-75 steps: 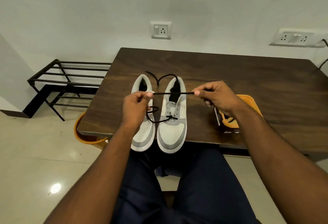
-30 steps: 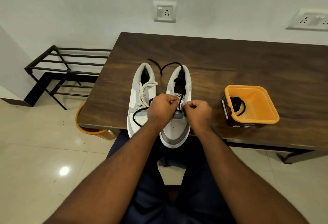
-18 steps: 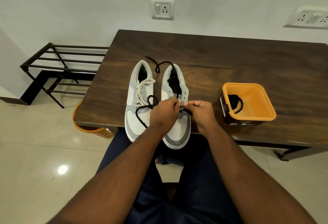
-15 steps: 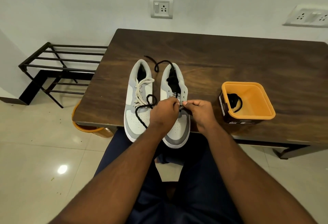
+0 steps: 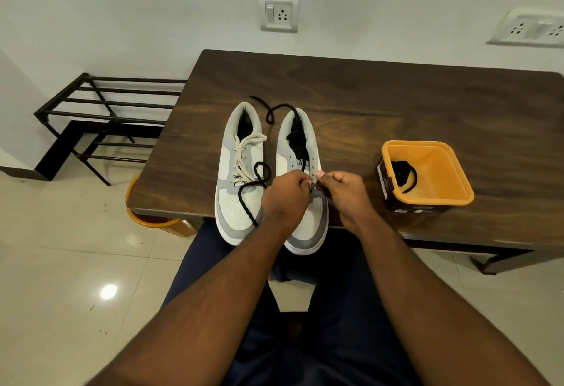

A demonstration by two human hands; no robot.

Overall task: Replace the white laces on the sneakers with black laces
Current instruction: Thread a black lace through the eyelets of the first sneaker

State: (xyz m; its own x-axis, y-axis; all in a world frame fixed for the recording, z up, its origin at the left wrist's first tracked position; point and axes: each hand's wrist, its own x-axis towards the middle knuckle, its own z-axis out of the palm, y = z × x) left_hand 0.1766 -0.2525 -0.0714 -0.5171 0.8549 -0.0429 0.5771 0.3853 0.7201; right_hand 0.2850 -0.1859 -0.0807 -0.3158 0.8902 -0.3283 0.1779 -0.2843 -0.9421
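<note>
The big brown table (image 5: 396, 104) holds 2 sneakers side by side at its near edge, toes toward the person. The left sneaker (image 5: 239, 171) still has its white lace (image 5: 244, 156) in it. The right sneaker (image 5: 300, 153) has no white lace, and its top holes show bare.

About 2 seconds ago both hands were up in the air, pulling the black lace (image 5: 253, 190) straight between them. Now both hands are down low on the right sneaker, close together near its lower holes. I think that means the person is done pulling the lace even and is now poking an end into the next hole. So only the lowest part of this sneaker looks laced, and the left sneaker has not been started.

The left hand (image 5: 285, 196) is curled and pinches the black lace at the middle of the right sneaker. The right hand (image 5: 345, 193) is curled too and pinches the lace tip just beside the left hand's fingers. The 2 hands almost touch.

1 long loop of the black lace lies over the left sneaker's toe. Another bit of it curls on the table behind the heels.

An orange tub (image 5: 451, 199) sits to the right, well apart from the hands. A second black lace (image 5: 404, 173) is coiled inside it, likely for the left sneaker.
</note>
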